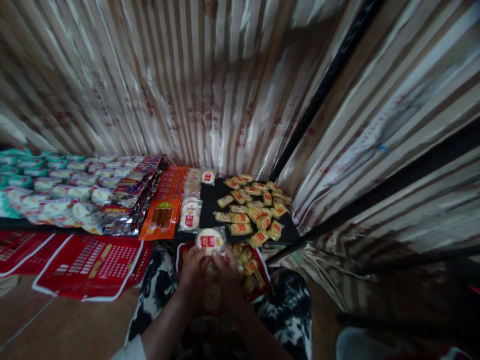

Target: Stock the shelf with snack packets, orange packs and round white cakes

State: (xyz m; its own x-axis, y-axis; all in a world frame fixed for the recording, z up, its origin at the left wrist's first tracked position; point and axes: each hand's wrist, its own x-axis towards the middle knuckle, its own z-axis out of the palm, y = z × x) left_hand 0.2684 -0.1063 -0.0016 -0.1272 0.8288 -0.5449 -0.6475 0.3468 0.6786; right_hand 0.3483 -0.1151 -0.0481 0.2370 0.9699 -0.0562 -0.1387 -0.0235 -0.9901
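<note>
Both of my hands meet above the basket, closed on the lower edge of a round pale wrapped biscuit (207, 240) with a red label. My left hand (193, 270) grips its left side and my right hand (227, 270) its right side; the exact finger contact is dim. Below them, between my knees, sits a red basket with a white rim (267, 277). It holds small yellow-wrapped snacks (250, 267) and a round pale piece (212, 298), partly covered by my hands. On the black shelf just beyond stands a column of similar round biscuits (190, 216).
Loose yellow-wrapped packets (240, 218) lie on the right part of the black shelf (210, 210). Farther left are an orange packet (163, 205), dark shiny packets (140, 195) and rows of white and green packs (56, 190). A red printed bag (93, 265) hangs below. Dark poles (326, 80) slant at right.
</note>
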